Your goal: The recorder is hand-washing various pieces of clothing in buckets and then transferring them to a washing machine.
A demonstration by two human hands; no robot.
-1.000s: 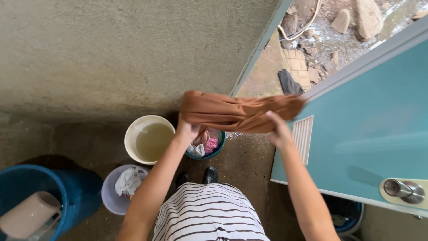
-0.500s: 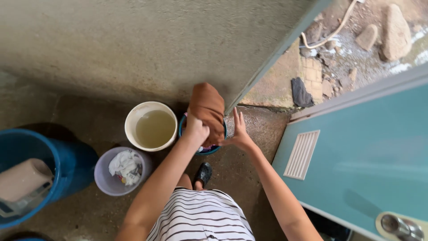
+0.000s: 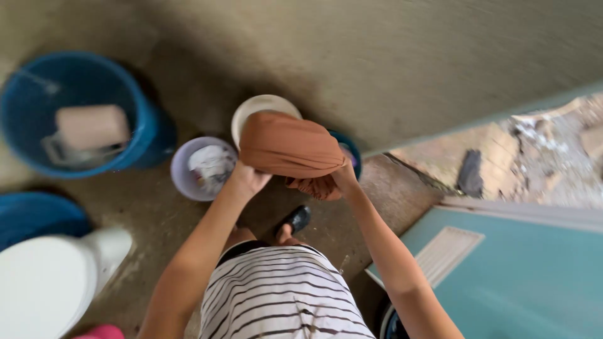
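Soft, limp rust-brown cloth [image 3: 290, 145] — probably wet, heavy — gripped at both bunched ends by left hand [image 3: 249, 179] and right hand [image 3: 342, 180], fingers closed.

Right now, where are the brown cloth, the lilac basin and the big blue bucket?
brown cloth [image 3: 290, 143]: head view, on the middle of its bunched top.
lilac basin [image 3: 182, 179]: head view, on its left rim.
big blue bucket [image 3: 141, 135]: head view, on its right outer wall.

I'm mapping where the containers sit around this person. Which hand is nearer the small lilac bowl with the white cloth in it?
Left. The left hand grips the brown cloth just right of the lilac bowl; the right hand holds the cloth's far side, farther from the bowl.
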